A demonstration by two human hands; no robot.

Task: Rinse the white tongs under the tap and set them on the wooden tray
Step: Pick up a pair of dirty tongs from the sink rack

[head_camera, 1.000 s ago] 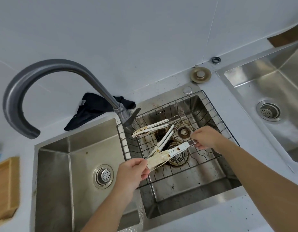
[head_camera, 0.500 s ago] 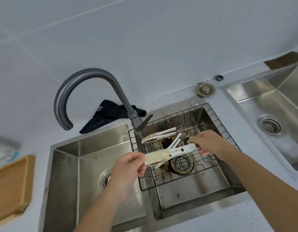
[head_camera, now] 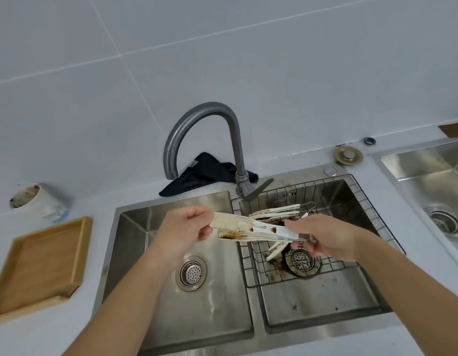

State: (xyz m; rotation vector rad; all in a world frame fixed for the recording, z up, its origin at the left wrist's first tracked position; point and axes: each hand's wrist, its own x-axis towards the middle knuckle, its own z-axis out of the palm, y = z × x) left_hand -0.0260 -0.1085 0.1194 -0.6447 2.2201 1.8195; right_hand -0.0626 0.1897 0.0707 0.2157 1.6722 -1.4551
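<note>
White wall tiles rise behind a pale counter that carries a steel double sink. The left hand pinches the broad, stained end of the white tongs with curled fingers; the right hand grips their handle end. The tongs lie level over the divider between the basins — below and right of the tap, no water visible. In the right basin a wire rack holds more soiled white tongs. The wooden tray sits at the counter's left edge, a white cup on its side behind it. A dark cloth lies at the wall, behind the tap.
</note>
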